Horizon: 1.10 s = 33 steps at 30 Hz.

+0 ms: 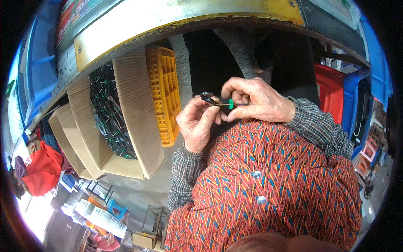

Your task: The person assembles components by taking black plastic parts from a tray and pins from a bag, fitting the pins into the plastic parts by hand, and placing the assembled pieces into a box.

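Observation:
Above my lap, my left hand pinches a small black plastic part with a rounded head. My right hand has thumb and fingers closed on a thin metal rod. A green disc sits on this rod, between the two hands. The rod's left end reaches the black part at my left fingertips; whether it goes into the part, I cannot tell. To the left, an open cardboard box holds many black parts with metal pins and green bits.
A yellow plastic crate stands beside the box. The worn bench edge runs across the top. At right are a red bin and a blue bin. Red cloth lies at far left; a person is at lower left.

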Each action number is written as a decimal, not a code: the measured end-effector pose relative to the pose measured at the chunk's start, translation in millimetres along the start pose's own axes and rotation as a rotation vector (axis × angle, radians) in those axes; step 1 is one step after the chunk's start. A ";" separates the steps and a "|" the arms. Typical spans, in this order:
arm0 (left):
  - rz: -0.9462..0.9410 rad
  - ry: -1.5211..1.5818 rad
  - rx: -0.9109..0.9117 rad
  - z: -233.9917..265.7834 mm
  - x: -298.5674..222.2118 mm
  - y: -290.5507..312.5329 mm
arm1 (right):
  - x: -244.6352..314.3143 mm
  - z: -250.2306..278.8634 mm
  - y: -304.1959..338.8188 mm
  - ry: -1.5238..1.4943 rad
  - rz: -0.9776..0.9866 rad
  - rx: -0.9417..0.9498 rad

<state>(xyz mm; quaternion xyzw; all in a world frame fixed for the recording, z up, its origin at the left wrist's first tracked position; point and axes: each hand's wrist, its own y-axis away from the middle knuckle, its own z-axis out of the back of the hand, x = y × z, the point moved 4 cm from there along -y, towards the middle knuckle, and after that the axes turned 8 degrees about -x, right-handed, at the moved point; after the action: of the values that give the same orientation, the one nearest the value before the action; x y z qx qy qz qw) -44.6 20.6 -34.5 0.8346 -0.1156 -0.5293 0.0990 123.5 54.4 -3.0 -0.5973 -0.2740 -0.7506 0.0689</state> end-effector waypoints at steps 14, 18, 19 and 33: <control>-0.042 -0.036 0.011 4.5 3.1 -1.3 | 1.5 -0.5 -3.0 0.067 0.064 -0.123; -0.038 0.022 0.006 -1.3 -1.0 -0.9 | -4.9 -2.1 1.5 0.003 0.043 -0.059; -0.036 0.048 0.021 -2.1 -1.0 -1.3 | -7.0 -3.0 2.2 -0.030 0.032 -0.067; -0.048 -0.037 0.008 -0.5 3.7 -1.6 | 5.2 1.9 -0.7 0.145 0.194 -0.186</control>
<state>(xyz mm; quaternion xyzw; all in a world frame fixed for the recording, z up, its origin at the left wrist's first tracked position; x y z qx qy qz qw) -42.5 21.0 -37.9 0.8277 -0.0994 -0.5463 0.0810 123.4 57.0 1.9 -0.5692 -0.1385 -0.8036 0.1051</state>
